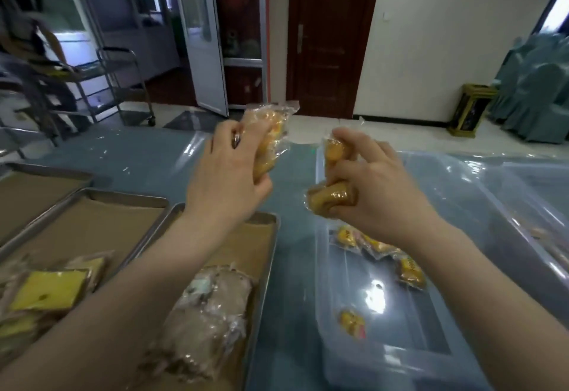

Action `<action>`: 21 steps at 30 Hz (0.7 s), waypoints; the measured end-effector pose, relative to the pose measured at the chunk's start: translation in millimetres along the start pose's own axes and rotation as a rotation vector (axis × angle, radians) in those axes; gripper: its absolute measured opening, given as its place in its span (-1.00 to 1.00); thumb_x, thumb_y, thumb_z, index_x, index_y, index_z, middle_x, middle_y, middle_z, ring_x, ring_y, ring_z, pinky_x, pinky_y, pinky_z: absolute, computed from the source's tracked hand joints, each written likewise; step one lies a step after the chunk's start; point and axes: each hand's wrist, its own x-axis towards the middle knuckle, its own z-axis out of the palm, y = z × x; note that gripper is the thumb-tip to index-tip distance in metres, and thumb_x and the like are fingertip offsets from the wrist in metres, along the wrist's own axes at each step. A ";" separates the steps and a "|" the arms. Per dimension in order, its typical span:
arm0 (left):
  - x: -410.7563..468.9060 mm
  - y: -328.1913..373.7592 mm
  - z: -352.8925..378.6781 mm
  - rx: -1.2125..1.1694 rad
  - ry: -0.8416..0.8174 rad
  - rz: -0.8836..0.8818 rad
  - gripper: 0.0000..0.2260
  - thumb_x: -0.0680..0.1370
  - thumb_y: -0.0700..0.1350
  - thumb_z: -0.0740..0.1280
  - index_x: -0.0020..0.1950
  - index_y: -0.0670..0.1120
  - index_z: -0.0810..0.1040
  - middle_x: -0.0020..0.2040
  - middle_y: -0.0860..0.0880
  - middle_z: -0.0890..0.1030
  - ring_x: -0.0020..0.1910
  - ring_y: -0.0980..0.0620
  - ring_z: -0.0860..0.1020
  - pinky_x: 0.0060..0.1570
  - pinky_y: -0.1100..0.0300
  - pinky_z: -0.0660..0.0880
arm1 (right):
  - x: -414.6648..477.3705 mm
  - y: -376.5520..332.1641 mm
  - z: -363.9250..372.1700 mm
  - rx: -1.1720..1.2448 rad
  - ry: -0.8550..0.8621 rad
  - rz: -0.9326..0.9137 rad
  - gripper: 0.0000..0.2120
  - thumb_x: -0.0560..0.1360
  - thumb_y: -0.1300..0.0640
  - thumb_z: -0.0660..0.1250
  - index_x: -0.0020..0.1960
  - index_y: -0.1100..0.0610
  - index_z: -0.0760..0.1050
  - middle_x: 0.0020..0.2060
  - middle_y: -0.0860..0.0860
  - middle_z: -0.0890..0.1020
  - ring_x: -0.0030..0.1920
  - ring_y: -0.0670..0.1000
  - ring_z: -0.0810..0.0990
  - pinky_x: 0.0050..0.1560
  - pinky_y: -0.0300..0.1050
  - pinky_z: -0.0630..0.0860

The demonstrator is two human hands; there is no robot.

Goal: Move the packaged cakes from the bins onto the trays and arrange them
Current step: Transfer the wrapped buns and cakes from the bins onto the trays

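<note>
Left hand (228, 172) curled round wrapped yellow cake (268, 138), raised over worktop (147, 159) between tray and bin. Right hand (372, 193) grips two more cakes (332, 201), one above other, over clear bin (437, 313). Both held well above bin wall, probably for carry leftward to nearest tray (268, 267) (far half bare paper, so room there). Brown packs (209, 313) crowd its near end. Few loose cakes (411, 270) lie in bin. Yellow packs (49, 289) sit on middle tray (123, 195).
</note>
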 end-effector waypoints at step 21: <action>-267.6 -491.2 -199.2 0.041 -0.050 -0.547 -0.33 0.34 -0.01 0.45 0.34 0.29 0.22 0.16 0.04 0.31 0.03 -0.03 0.43 -0.12 0.11 0.44 | 100.3 -463.0 307.5 0.831 -0.191 0.351 -0.75 0.20 -0.02 0.60 -0.23 -0.14 0.56 0.33 -0.28 0.28 0.31 -0.16 0.29 0.15 -0.32 0.29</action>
